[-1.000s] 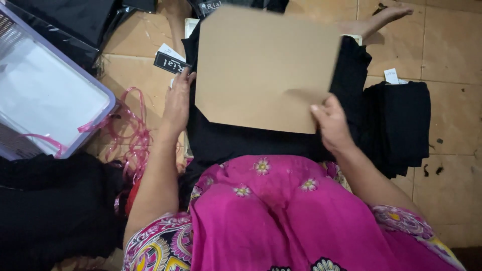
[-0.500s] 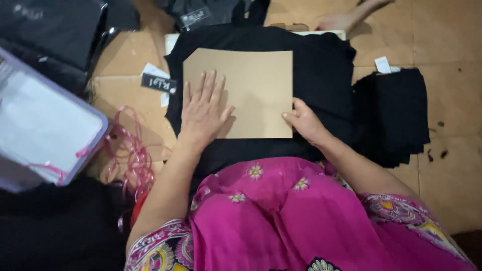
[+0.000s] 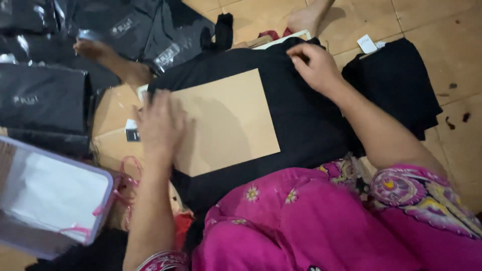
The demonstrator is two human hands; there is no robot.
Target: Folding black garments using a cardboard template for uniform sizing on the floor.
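Our left hand lies flat, fingers spread, on a stiff tan cardboard sheet; our right hand pinches the far edge of the soft black garment — spread on the tiled floor beneath the card. Motion blurs the left hand; a clear plastic bin is cut off at left.

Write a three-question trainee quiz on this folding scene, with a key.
1. True or false: the left hand lies flat on the brown cardboard sheet.
2. What does the right hand grip? A) black garment B) plastic bin C) pink string
3. Fill in: the folded black stack lies on the ____ floor.

Key: 1 true; 2 A; 3 tiled.
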